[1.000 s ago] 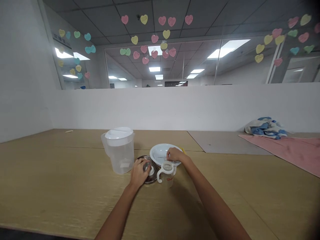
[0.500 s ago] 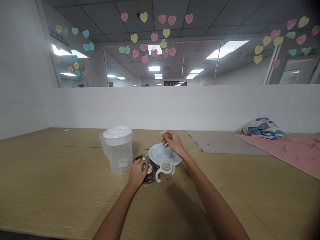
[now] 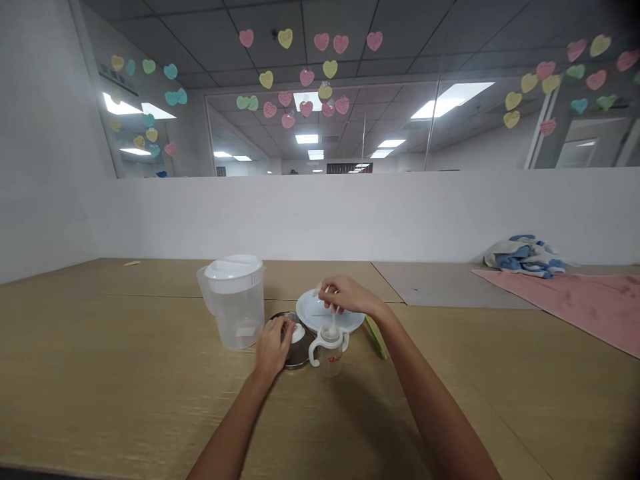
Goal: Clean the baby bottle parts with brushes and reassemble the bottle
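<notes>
My left hand (image 3: pixel 271 347) has its fingers closed at a white bottle cap (image 3: pixel 298 334) on a round steel dish (image 3: pixel 299 360). My right hand (image 3: pixel 345 295) pinches a small translucent piece (image 3: pixel 317 291) above a clear baby bottle (image 3: pixel 331 360) with two white handles and red print. Below the right fingers, a whitish stem-like shape (image 3: pixel 333 323) reaches down to the open bottle mouth; I cannot tell exactly what it is. Behind the bottle lies a pale blue plate (image 3: pixel 306 308) with a thin line across it. The bottle stands upright, apart from my left hand.
A translucent pitcher (image 3: pixel 240 317) with a white lid stands left of the dish. Right of the plate lies a thin green object (image 3: pixel 376 339), partly behind my forearm. A blue-and-white cloth (image 3: pixel 525 257) and a pink cloth (image 3: pixel 575 293) lie at the far right.
My right hand has come down and tilted over the bottle, with the whitish shape now showing at its mouth. The green object has come into view. My left hand stays nearly in place.
</notes>
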Action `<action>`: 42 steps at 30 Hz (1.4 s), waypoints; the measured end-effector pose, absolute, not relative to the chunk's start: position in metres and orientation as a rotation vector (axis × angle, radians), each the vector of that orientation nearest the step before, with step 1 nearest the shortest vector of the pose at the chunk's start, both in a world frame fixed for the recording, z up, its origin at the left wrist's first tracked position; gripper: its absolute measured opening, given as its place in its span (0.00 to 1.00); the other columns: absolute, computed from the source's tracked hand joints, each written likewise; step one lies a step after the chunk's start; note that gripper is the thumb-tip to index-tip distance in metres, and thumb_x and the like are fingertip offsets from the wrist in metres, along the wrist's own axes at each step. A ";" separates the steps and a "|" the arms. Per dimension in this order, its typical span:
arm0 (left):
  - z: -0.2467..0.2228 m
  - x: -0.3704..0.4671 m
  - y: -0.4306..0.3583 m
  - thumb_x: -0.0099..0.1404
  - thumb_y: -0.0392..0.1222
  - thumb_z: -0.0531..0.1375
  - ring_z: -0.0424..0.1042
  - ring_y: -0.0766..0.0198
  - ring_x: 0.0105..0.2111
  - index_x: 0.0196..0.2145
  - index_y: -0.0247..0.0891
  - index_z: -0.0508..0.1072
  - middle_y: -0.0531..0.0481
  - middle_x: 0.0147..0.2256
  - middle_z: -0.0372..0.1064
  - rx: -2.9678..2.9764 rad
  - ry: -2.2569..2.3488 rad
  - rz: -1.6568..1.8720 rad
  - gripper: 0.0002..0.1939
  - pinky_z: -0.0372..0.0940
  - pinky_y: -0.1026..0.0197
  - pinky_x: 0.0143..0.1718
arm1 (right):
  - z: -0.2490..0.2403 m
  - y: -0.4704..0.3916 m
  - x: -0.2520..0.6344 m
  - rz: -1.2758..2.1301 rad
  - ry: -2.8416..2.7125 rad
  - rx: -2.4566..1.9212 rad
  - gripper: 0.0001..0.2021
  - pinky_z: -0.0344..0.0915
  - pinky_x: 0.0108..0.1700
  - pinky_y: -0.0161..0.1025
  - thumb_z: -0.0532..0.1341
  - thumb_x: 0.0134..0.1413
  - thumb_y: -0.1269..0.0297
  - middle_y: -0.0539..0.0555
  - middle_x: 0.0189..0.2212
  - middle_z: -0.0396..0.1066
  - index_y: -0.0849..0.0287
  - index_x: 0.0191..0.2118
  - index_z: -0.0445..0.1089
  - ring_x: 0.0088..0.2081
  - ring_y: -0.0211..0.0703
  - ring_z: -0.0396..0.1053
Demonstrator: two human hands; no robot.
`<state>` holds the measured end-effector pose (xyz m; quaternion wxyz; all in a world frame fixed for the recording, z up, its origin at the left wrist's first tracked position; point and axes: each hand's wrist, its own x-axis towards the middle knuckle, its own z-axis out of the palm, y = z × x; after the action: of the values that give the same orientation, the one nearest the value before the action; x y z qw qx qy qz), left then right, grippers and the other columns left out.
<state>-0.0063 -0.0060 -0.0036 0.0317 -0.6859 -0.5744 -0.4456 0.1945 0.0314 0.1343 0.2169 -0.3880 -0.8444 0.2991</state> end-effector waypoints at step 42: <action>0.005 -0.001 -0.014 0.66 0.48 0.46 0.71 0.62 0.31 0.32 0.39 0.65 0.49 0.29 0.71 -1.603 -1.669 -2.060 0.13 0.64 0.62 0.33 | 0.106 0.005 0.138 0.047 -2.726 -0.754 0.12 0.52 0.32 0.34 0.62 0.48 0.55 0.53 0.27 0.71 0.60 0.33 0.71 0.33 0.43 0.65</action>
<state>-0.0015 -0.0140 0.0053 0.0215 -0.5173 -0.5385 -0.6648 0.1384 0.0047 0.1063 0.1556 -0.2634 -0.9519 0.0163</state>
